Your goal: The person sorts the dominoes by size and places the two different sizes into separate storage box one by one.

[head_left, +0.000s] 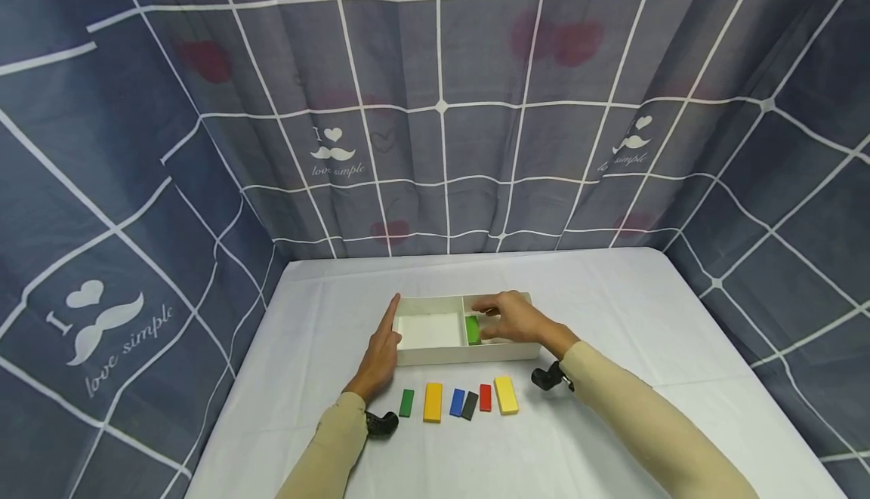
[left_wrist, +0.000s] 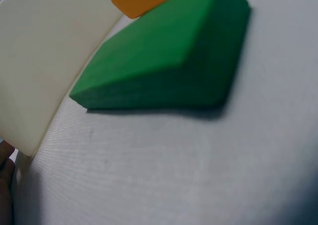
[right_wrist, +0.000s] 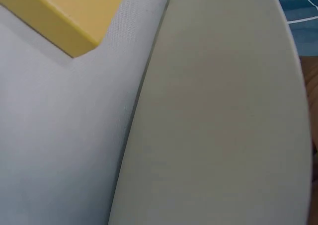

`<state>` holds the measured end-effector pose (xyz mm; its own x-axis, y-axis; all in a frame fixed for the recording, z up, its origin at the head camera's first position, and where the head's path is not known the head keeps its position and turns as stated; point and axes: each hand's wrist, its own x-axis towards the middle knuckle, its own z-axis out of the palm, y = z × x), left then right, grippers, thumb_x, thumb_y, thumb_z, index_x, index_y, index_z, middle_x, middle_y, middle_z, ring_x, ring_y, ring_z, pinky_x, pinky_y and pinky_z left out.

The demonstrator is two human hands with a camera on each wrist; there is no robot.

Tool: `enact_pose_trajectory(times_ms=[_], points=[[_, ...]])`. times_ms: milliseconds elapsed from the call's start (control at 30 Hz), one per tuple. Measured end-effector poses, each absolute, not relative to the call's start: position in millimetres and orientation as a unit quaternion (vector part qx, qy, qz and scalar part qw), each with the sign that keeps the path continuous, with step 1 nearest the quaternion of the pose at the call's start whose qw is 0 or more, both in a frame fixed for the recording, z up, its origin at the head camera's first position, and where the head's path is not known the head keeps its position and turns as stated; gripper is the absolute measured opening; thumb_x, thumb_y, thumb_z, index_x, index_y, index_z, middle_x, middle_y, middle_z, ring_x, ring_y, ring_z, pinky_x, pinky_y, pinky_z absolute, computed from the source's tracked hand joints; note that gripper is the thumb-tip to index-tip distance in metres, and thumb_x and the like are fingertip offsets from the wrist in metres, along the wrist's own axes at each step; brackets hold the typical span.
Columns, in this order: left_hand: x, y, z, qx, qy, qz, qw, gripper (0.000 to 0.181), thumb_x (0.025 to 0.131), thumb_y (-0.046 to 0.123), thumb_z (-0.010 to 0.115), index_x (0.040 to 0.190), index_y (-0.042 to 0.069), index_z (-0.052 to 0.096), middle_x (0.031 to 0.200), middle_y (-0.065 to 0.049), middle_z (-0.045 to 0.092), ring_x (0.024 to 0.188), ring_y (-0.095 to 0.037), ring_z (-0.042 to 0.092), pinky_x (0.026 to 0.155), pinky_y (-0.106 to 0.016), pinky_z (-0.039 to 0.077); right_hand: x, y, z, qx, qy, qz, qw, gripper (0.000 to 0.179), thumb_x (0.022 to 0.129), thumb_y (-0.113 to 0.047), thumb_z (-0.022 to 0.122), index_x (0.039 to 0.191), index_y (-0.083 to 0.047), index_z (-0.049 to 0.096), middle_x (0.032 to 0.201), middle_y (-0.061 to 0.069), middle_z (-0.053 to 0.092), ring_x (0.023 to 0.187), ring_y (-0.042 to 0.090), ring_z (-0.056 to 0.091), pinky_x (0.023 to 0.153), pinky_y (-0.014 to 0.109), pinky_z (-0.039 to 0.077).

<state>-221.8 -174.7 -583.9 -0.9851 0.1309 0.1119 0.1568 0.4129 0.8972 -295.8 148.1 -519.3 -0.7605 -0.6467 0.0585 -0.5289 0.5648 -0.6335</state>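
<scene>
A white divided box stands on the table. My left hand rests against the box's left end, index finger stretched along it and thumb by the rim. Over the right-hand section, my right hand reaches in with fingers and thumb apart. Beside its thumb tip a light green block lies against the inner divider; whether the thumb touches it is unclear. In the left wrist view a dark green block sits close to the box wall. The right wrist view shows a yellow block near the box.
Before the box lie an orange block, a blue block, a black block and a red block in a loose row. A white cloth covers the table. Grid-patterned curtains hang around it.
</scene>
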Motion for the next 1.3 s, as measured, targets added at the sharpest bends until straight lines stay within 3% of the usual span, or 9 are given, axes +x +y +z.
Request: enact_pose_trajectory(times_ms=[400, 600, 900, 1300], points=[[-221.2, -175.0, -582.6, -0.087, -0.843, -0.531, 0.012, 0.078, 0.107, 0.008, 0.031, 0.179, 0.028, 0.009, 0.186, 0.002, 0.012, 0.172, -0.029, 0.014, 0.139, -0.059, 0.009, -284.4, 173.4, -509.0, -0.337, 0.882, -0.326, 0.039, 0.056, 0.088, -0.017, 0.090, 0.138, 0.002, 0.073, 0.135, 0.016, 0.077, 0.118, 0.038, 0.077, 0.104, 0.048, 0.063], [-222.3, -175.2, -584.3, -0.088, -0.843, -0.530, 0.012, 0.078, 0.108, 0.008, 0.032, 0.178, 0.031, 0.008, 0.185, 0.004, 0.012, 0.172, -0.027, 0.014, 0.139, -0.058, 0.008, -274.2, 181.8, -500.3, -0.323, 0.885, -0.333, 0.033, 0.055, 0.090, -0.018, 0.090, 0.139, -0.001, 0.073, 0.136, 0.014, 0.077, 0.120, 0.039, 0.077, 0.106, 0.049, 0.062], [-222.9, -175.3, -585.4, -0.085, -0.843, -0.531, 0.010, 0.078, 0.107, 0.007, 0.032, 0.179, 0.028, 0.008, 0.185, 0.003, 0.013, 0.172, -0.028, 0.015, 0.139, -0.059, 0.009, -258.5, 192.0, -497.8, -0.315, 0.887, -0.339, 0.010, 0.054, 0.088, -0.016, 0.093, 0.138, -0.005, 0.075, 0.136, 0.010, 0.077, 0.116, 0.038, 0.078, 0.101, 0.046, 0.065], [-222.5, -175.3, -585.8, -0.085, -0.844, -0.529, 0.008, 0.078, 0.108, 0.008, 0.032, 0.178, 0.031, 0.008, 0.186, 0.004, 0.011, 0.172, -0.027, 0.013, 0.139, -0.058, 0.008, -238.6, 202.6, -496.4, -0.292, 0.884, -0.364, 0.019, 0.056, 0.087, -0.014, 0.093, 0.140, -0.009, 0.074, 0.135, 0.017, 0.077, 0.118, 0.039, 0.077, 0.104, 0.057, 0.062]])
